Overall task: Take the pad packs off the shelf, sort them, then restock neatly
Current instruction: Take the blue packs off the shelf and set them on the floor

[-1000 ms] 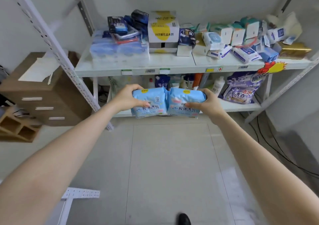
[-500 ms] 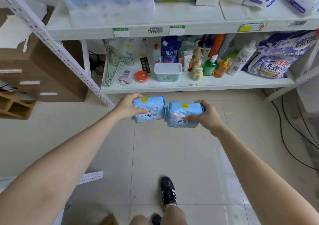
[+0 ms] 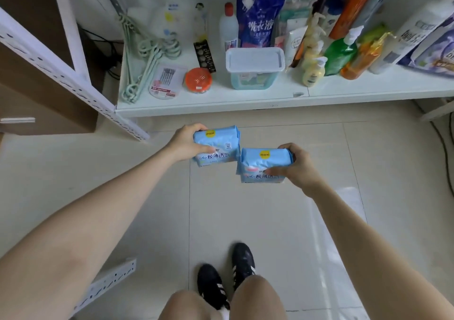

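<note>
Left hand (image 3: 183, 143) grips one light-blue pad pack (image 3: 217, 146) by its left end, thumb across the printed front; right hand (image 3: 296, 163) grips a second, matching pad pack (image 3: 264, 165) by its right end. Both packs are held in the air over the tiled floor (image 3: 270, 221), just in front of the low white shelf (image 3: 245, 103), with their inner corners touching or overlapping and the right one lower. A lidded tub (image 3: 255, 68) and several bottles stand on that shelf.

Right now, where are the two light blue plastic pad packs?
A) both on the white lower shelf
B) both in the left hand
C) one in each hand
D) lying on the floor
C: the left hand grips the left light blue plastic pad pack, the right hand grips the right light blue plastic pad pack.
</note>
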The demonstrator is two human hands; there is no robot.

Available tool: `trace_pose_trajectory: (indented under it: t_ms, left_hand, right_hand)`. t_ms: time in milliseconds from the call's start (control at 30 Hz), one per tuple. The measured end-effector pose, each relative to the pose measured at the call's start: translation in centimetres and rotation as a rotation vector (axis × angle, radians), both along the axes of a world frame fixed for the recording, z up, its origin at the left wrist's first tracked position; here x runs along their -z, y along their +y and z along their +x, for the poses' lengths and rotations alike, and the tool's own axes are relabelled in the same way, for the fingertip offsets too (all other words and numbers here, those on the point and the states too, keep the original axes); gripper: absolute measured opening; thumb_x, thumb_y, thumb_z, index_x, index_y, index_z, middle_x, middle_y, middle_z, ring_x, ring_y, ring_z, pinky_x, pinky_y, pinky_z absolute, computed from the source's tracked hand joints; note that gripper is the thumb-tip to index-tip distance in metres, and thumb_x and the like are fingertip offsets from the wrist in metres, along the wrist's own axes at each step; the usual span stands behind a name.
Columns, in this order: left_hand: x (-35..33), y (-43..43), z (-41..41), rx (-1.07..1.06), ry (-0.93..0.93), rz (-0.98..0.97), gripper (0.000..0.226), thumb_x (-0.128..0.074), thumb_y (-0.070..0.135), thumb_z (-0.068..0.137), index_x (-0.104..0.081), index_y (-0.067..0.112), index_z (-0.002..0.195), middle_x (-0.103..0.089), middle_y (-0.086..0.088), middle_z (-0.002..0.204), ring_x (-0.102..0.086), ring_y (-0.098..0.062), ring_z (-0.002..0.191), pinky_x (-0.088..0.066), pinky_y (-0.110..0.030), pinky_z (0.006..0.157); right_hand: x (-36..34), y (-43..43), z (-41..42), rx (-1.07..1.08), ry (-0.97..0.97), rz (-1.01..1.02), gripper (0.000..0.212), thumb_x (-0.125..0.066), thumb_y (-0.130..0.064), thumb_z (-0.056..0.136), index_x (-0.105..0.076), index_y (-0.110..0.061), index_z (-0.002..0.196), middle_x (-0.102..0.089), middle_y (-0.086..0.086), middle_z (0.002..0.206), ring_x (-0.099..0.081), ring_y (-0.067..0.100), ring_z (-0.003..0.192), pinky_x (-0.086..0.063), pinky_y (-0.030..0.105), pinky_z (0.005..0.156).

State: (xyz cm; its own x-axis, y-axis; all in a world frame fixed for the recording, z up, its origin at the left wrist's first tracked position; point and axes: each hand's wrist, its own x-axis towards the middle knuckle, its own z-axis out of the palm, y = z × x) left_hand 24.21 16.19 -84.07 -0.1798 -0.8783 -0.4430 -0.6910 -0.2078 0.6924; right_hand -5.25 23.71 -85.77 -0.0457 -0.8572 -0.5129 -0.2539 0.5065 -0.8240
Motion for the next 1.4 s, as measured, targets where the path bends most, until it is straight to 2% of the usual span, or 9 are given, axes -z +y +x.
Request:
trace_pose_trajectory:
  t_ms: [133,300,467,600,867,1000,1167,1300,1400]
  left_hand:
    - [8.1,-2.8,0.2,0.021,-0.003,0.005,0.048,-0.087,0.022,0.068,-0.063,0.021,0.109,-0.063,0.003,0.103,-0.060,-0.014,0.087,-0.050,-0.023,0.066]
    - [18.9,-5.3,-0.2,0.008,0.057,0.010,0.043,-0.087,0.021,0.068,-0.063,0.031,0.103,-0.064,0.008,0.102,-0.062,-0.010,0.088,-0.053,-0.024,0.070]
    - [28.3,-6.9,-1.0,0.032,0.066,0.018,0.045,-0.087,0.020,0.068,-0.065,0.024,0.107,-0.067,0.002,0.106,-0.064,-0.016,0.094,-0.054,-0.028,0.078]
    - [33.6,-8.0,-1.4,0.052,0.066,0.011,0.046,-0.087,0.019,0.068,-0.066,0.019,0.109,-0.067,0.001,0.108,-0.063,-0.019,0.100,-0.052,-0.033,0.086]
    - [39.3,-9.7,-2.0,0.129,0.055,-0.014,0.044,-0.084,0.017,0.072,-0.065,0.019,0.111,-0.065,0.001,0.109,-0.059,-0.020,0.101,-0.048,-0.031,0.088]
    - [40.6,-9.7,-1.6,0.137,0.089,0.034,0.043,-0.081,0.013,0.076,-0.065,0.022,0.115,-0.065,0.003,0.115,-0.059,-0.014,0.103,-0.047,-0.023,0.088]
    - [41.2,-9.0,-1.0,-0.020,0.275,0.154,0.043,-0.078,0.011,0.080,-0.063,0.023,0.119,-0.065,0.004,0.121,-0.061,-0.011,0.112,-0.047,-0.023,0.097]
    - [41.8,-8.3,-0.6,-0.143,0.365,0.255,0.041,-0.076,0.016,0.083,-0.062,0.023,0.121,-0.067,0.000,0.120,-0.064,-0.014,0.111,-0.050,-0.031,0.099]
    - [42.1,-8.0,-0.4,-0.198,0.426,0.303,0.043,-0.073,0.016,0.086,-0.061,0.018,0.127,-0.068,-0.002,0.121,-0.064,-0.015,0.113,-0.048,-0.037,0.102]
  right_hand:
    - [7.8,-1.5,0.3,-0.002,0.012,-0.001,0.052,-0.089,0.005,0.057,-0.059,-0.012,0.097,-0.060,-0.001,0.089,-0.060,-0.006,0.061,-0.048,0.014,0.051]
    - [18.2,-2.9,0.2,-0.017,0.007,-0.011,0.051,-0.087,0.007,0.059,-0.059,-0.011,0.098,-0.060,-0.001,0.090,-0.060,-0.004,0.064,-0.052,0.018,0.053]
    - [27.4,-4.1,0.0,-0.023,-0.018,-0.032,0.051,-0.086,0.009,0.060,-0.059,-0.012,0.098,-0.060,0.001,0.093,-0.061,0.011,0.076,-0.053,0.021,0.058]
    - [32.7,-4.9,-0.3,-0.016,-0.029,-0.055,0.051,-0.086,0.009,0.059,-0.059,-0.011,0.098,-0.060,-0.002,0.093,-0.059,0.007,0.077,-0.053,0.020,0.059]
    - [38.6,-6.6,0.4,-0.003,-0.060,-0.098,0.051,-0.086,0.011,0.059,-0.057,-0.012,0.095,-0.059,-0.001,0.093,-0.059,0.006,0.076,-0.054,0.021,0.059]
    - [40.4,-6.5,0.7,-0.004,-0.061,-0.094,0.051,-0.086,0.009,0.060,-0.057,-0.014,0.094,-0.059,-0.002,0.094,-0.058,0.010,0.081,-0.059,0.032,0.066]
    - [41.8,-5.6,1.2,0.004,-0.068,-0.102,0.052,-0.085,0.010,0.060,-0.057,-0.011,0.097,-0.060,-0.006,0.093,-0.058,-0.003,0.074,-0.051,0.016,0.061]
    - [42.2,-5.8,1.9,0.033,-0.116,-0.107,0.067,-0.086,0.010,0.061,-0.056,-0.014,0.116,-0.061,-0.001,0.112,-0.061,-0.003,0.086,-0.055,0.018,0.070]
    - [42.3,-6.0,2.8,0.021,-0.152,-0.107,0.085,-0.086,0.009,0.062,-0.050,-0.022,0.132,-0.059,0.000,0.124,-0.063,0.011,0.104,-0.057,0.028,0.086]
